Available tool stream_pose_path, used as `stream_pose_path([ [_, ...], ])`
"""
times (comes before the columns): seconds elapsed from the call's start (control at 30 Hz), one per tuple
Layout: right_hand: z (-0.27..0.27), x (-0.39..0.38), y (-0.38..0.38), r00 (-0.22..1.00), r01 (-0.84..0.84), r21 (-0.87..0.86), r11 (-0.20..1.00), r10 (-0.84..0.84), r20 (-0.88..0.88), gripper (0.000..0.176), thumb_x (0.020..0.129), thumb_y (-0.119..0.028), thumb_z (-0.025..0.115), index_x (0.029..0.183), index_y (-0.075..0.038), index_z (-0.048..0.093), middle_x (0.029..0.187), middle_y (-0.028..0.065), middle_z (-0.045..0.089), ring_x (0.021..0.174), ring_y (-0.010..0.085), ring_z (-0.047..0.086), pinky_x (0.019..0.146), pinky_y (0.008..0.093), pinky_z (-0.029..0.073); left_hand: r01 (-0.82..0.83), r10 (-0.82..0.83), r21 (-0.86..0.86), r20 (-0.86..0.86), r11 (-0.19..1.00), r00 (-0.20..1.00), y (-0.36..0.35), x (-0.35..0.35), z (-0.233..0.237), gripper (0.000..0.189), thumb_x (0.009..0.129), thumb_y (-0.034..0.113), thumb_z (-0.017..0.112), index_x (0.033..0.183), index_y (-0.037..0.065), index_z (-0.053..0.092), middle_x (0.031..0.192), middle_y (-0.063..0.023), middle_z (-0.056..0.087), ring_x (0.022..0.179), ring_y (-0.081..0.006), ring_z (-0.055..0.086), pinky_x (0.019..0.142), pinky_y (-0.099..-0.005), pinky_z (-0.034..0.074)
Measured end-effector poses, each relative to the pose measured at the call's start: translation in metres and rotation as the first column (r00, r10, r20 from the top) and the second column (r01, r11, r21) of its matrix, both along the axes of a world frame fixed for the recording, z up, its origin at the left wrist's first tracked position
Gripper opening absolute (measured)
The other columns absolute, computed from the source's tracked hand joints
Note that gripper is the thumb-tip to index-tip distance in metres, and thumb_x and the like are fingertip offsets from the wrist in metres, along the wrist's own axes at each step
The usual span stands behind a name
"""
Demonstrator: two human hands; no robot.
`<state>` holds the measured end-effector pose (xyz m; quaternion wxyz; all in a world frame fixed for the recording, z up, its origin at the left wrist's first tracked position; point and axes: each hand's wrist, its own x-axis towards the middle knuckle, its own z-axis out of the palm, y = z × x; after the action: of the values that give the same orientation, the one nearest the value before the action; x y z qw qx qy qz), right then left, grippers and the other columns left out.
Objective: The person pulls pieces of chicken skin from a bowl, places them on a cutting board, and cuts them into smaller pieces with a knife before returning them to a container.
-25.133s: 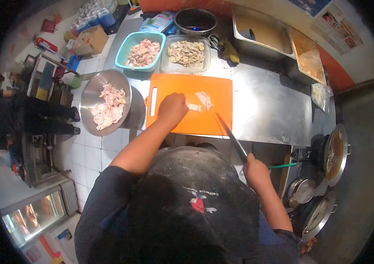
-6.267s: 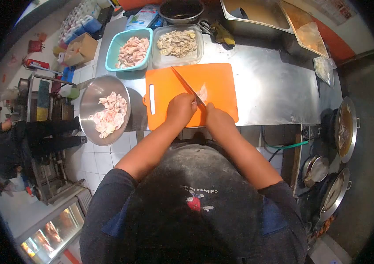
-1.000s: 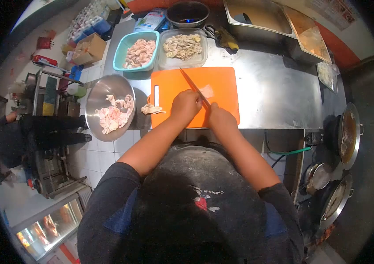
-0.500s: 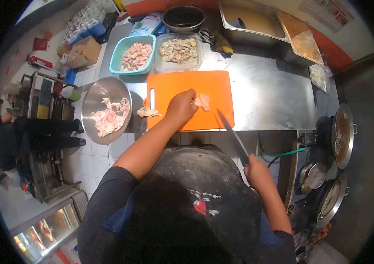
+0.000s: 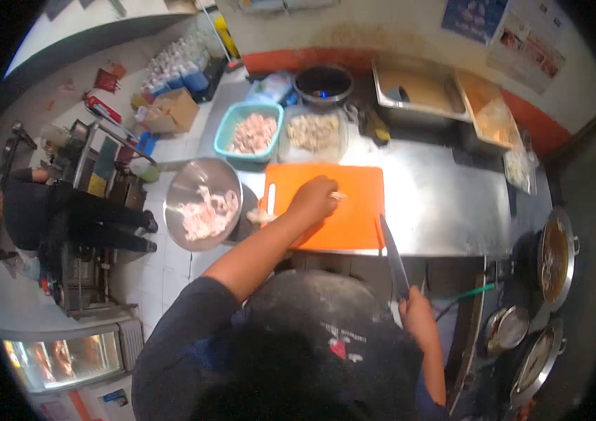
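Observation:
My left hand [image 5: 315, 199] is over the orange cutting board [image 5: 361, 184], its fingers closed on a pale piece of raw meat [image 5: 338, 196]. Most of that piece is hidden under the fingers. My right hand [image 5: 417, 310] grips a long knife [image 5: 396, 261] by the handle, off the front of the table. The blade points away from me, its tip by the board's right edge. Another scrap of raw meat [image 5: 258, 217] lies at the board's left edge, close to my left forearm. Left of it, a steel bowl [image 5: 184, 188] contains larger pale pink pieces.
Behind the board stand a turquoise basin [image 5: 221, 133] of cut meat and a clear tub [image 5: 343, 151] of greyish pieces. Steel containers [image 5: 420, 109] line the back wall. Pans [image 5: 570, 277] sit at the right. Another person [image 5: 52, 210] stands at the far left.
The view has tilted up, so everything sits lower in the picture. My left hand now covers more of the meat piece. The knife tip has shifted right, to the board's edge.

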<state>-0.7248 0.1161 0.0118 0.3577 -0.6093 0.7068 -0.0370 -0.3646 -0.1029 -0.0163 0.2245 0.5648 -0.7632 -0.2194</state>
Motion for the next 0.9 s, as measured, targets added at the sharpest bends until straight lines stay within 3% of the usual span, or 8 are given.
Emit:
stream_pose_path([
  [0.07,0.001,-0.003,0.001,1.0,-0.016,-0.012,1.0,0.016,0.0,0.024,0.101,-0.018,0.067,0.111,0.003,0.059,0.101,0.0373,0.072,0.098,0.0594,0.07,0.085,0.0641,0.055,-0.274,0.213,-0.272,-0.233,0.923,0.949,-0.023,0.047,0.011,0.017,0.088,0.007,0.075,0.104,0.004,0.076,0.107,-0.022,0.073,0.104,-0.0433,0.072,0.093,-0.0492,0.058],
  [0.13,-0.004,-0.004,-0.002,1.0,-0.017,-0.007,1.0,0.017,0.021,0.025,0.101,-0.018,0.067,0.111,0.003,0.059,0.1,0.037,0.072,0.098,0.0593,0.07,0.086,0.0642,0.055,-0.381,0.338,-0.38,-0.177,0.843,0.924,-0.047,0.102,0.041,0.019,0.088,0.006,0.076,0.107,0.005,0.075,0.109,-0.0164,0.074,0.112,-0.04,0.071,0.095,-0.048,0.058],
  [0.2,-0.006,-0.004,-0.004,0.999,-0.027,0.012,1.0,0.027,0.034,0.025,0.101,-0.018,0.067,0.112,0.003,0.058,0.1,0.0367,0.073,0.098,0.0592,0.07,0.086,0.0642,0.055,-0.321,0.387,-0.317,0.169,0.892,0.907,-0.048,0.141,0.079,0.043,0.085,0.014,0.084,0.128,0.014,0.079,0.125,-0.0143,0.075,0.115,-0.0369,0.074,0.098,-0.0497,0.06],
  [0.33,-0.005,0.0,-0.022,0.994,-0.103,-0.038,0.994,0.104,0.026,0.025,0.102,-0.019,0.068,0.112,0.003,0.058,0.099,0.0357,0.073,0.099,0.0592,0.07,0.085,0.0639,0.055,-0.414,0.552,-0.389,0.374,0.823,0.746,-0.045,0.168,0.093,0.057,0.084,0.025,0.09,0.139,0.022,0.075,0.132,-0.0098,0.076,0.118,-0.0387,0.074,0.1,-0.0524,0.059],
  [0.5,0.0,0.01,-0.038,0.992,-0.115,-0.064,0.991,0.118,0.045,0.024,0.102,-0.017,0.068,0.11,0.002,0.058,0.099,0.0354,0.073,0.098,0.0589,0.07,0.085,0.0645,0.055,-0.053,-0.028,0.071,0.825,0.996,0.564,0.023,0.105,0.072,0.033,0.091,0.028,0.084,0.122,0.021,0.078,0.119,-0.0069,0.08,0.118,-0.0303,0.075,0.098,-0.0529,0.053],
  [0.57,-0.006,0.017,-0.047,0.995,-0.095,-0.035,0.995,0.096,0.026,0.024,0.102,-0.018,0.07,0.111,0.001,0.059,0.099,0.0349,0.072,0.099,0.0581,0.069,0.086,0.0645,0.055,-0.073,-0.1,0.165,0.836,0.984,0.54,0.044,0.105,0.012,0.033,0.091,0.03,0.082,0.123,0.022,0.079,0.111,-0.0092,0.081,0.108,-0.0322,0.077,0.098,-0.0572,0.05],
  [0.73,-0.015,0.044,-0.089,0.988,-0.14,-0.305,0.942,0.112,-0.107,0.021,0.105,-0.022,0.067,0.113,-0.003,0.063,0.101,0.0292,0.07,0.096,0.0537,0.07,0.085,0.0614,0.057,-0.157,-0.038,0.172,0.782,0.972,0.622,0.062,0.101,-0.008,0.02,0.097,0.027,0.074,0.113,0.016,0.08,0.104,-0.0097,0.081,0.096,-0.0316,0.08,0.095,-0.0531,0.052],
  [0.9,-0.045,0.068,-0.156,0.973,-0.166,-0.287,0.943,0.109,-0.205,0.023,0.106,-0.024,0.064,0.116,-0.004,0.066,0.111,0.0238,0.071,0.101,0.0469,0.073,0.089,0.0591,0.059,-0.222,0.174,0.031,0.514,0.975,0.84,0.064,0.09,0.041,0.02,0.1,0.019,0.072,0.115,0.007,0.079,0.102,-0.014,0.083,0.093,-0.0355,0.08,0.085,-0.0481,0.06],
])
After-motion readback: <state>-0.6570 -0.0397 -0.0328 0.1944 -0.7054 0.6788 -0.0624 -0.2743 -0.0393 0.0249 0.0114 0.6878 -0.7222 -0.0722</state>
